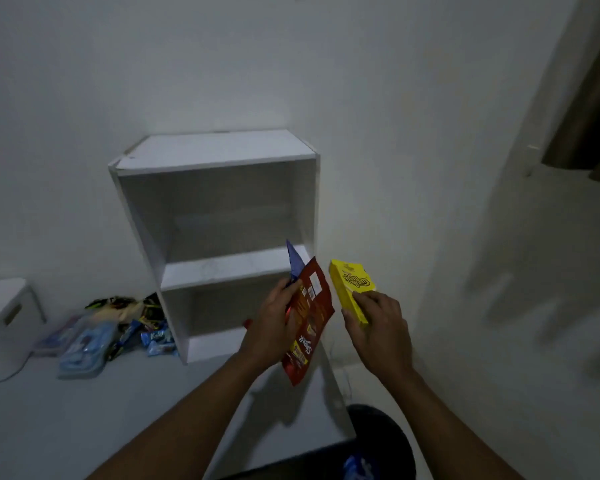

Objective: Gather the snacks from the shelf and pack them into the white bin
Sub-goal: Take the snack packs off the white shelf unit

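A dim room with bare white walls (395, 81); a pale tabletop (84, 410) fills the lower half of the view. On it, against the wall at centre, stands a white two-tier shelf (219, 209), and nothing shows in either compartment.

At about four o'clock from the shelf's middle, the left hand (274, 327) grips a red packet (312, 317) by its left edge, thumb across the front. The packet is tilted with its top towards one o'clock. White lettering runs sideways down it and seems to begin "Smo"; the rest is too blurred to read. A white label patch sits near its upper end. A blue packet (293, 263) pokes up behind the red one in the same grip, with no print legible.

Just beside it at three o'clock, the right hand (378, 330) curls round the lower end of a yellow box (349, 285). The box's dark swirled logo cannot be read.

At eight o'clock from the shelf's foot lies a pile of snacks (118, 327) touching the shelf's side. Its blue wrappers show white letters starting "Ko". Further out at nine o'clock, at the frame's edge, sits the white bin (4, 313), well apart from both hands.
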A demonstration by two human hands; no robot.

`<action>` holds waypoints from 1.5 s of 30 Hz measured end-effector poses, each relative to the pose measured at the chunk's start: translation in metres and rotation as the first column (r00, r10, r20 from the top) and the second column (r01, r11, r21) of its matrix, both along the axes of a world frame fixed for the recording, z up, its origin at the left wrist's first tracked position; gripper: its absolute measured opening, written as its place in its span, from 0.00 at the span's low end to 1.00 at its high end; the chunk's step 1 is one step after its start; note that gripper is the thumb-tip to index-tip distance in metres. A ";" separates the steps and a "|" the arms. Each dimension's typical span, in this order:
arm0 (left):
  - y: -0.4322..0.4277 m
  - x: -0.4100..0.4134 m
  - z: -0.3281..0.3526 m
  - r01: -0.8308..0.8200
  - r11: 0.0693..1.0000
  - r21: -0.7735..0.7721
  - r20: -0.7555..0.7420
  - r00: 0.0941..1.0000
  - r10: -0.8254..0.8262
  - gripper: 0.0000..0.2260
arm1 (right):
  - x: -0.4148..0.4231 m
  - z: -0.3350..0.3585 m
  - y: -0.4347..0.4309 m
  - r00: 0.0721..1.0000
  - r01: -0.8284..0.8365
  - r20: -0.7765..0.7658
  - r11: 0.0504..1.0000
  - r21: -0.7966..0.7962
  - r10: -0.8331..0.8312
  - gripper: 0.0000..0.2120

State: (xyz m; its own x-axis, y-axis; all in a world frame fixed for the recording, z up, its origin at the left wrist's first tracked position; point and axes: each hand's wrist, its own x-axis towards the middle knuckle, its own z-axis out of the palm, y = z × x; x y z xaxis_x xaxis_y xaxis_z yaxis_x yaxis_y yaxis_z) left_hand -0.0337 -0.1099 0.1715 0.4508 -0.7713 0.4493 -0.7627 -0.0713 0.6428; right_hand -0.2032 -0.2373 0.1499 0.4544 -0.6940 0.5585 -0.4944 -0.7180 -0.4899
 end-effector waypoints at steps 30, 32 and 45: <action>-0.121 -0.135 -0.204 0.259 0.858 0.444 -0.248 0.956 -0.160 0.19 | -0.172 -0.165 -0.097 0.914 0.202 -0.403 0.910 0.362 -0.043 0.22; -0.131 -0.134 -0.214 0.257 0.846 0.467 -0.268 0.953 -0.141 0.17 | -0.173 -0.175 -0.110 0.896 0.210 -0.443 0.898 0.388 -0.019 0.21; -0.181 -0.171 -0.283 0.029 0.840 0.543 -0.493 0.820 0.291 0.16 | -0.160 -0.256 -0.214 0.741 -0.073 -0.557 0.869 0.489 0.375 0.26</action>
State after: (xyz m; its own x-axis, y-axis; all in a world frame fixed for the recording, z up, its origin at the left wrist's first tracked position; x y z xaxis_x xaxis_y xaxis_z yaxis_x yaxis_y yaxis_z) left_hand -0.2052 -0.2910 -0.1116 0.6044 -0.7229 -0.3349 -0.2605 -0.5766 0.7744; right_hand -0.3630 -0.4509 -0.1061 0.7599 -0.6125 -0.2177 -0.6414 -0.6519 -0.4046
